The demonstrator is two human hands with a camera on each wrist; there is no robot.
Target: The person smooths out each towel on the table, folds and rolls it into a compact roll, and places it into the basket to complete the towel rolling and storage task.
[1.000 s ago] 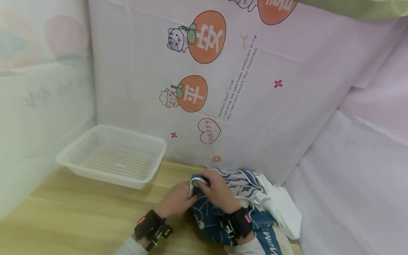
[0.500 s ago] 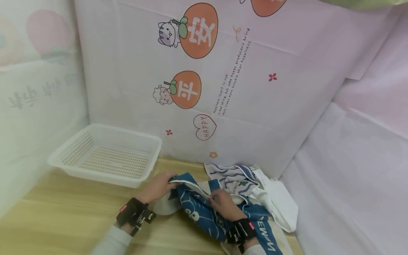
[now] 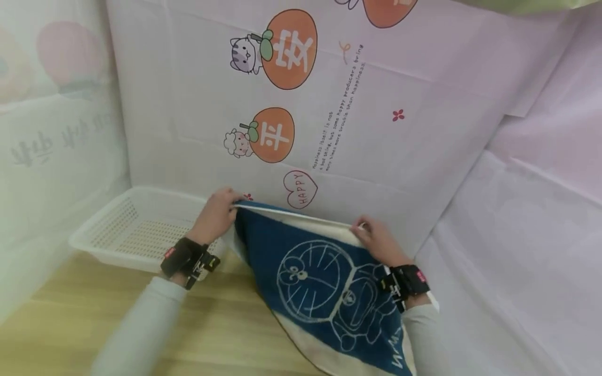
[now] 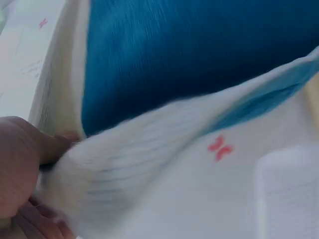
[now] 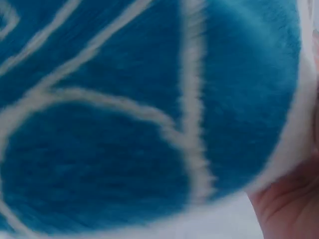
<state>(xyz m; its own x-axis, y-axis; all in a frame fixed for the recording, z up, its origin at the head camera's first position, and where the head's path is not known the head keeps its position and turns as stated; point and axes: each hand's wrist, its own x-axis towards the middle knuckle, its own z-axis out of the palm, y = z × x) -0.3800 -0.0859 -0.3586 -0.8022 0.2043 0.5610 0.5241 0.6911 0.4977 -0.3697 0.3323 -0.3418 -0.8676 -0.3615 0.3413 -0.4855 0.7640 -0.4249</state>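
Note:
A blue towel [image 3: 263, 250] with a cream border and a cream line drawing of a cartoon cat hangs spread between both hands. My left hand [image 3: 215, 216] pinches its upper left corner, in front of the basket's right side. Farther right along the same top edge, my right hand [image 3: 380, 241] pinches the cream border. The lower part of the towel slopes down to the front right. Close up in the left wrist view, the left hand [image 4: 30, 169] grips the towel's pale edge. In the right wrist view the towel [image 5: 99, 164] fills most of the picture, with the right hand [image 5: 289, 204] at its edge.
A white perforated plastic basket [image 3: 101, 250] stands at the back left on the wooden table [image 3: 202, 324]. Printed white cloth walls [image 3: 188, 89] enclose the back and sides. The raised towel hides the striped and white cloths seen earlier at the right.
The blue towel has been lifted from a bunched heap and spread out, its drawing now showing. Both hands have risen; the left has moved leftward and they are farther apart.

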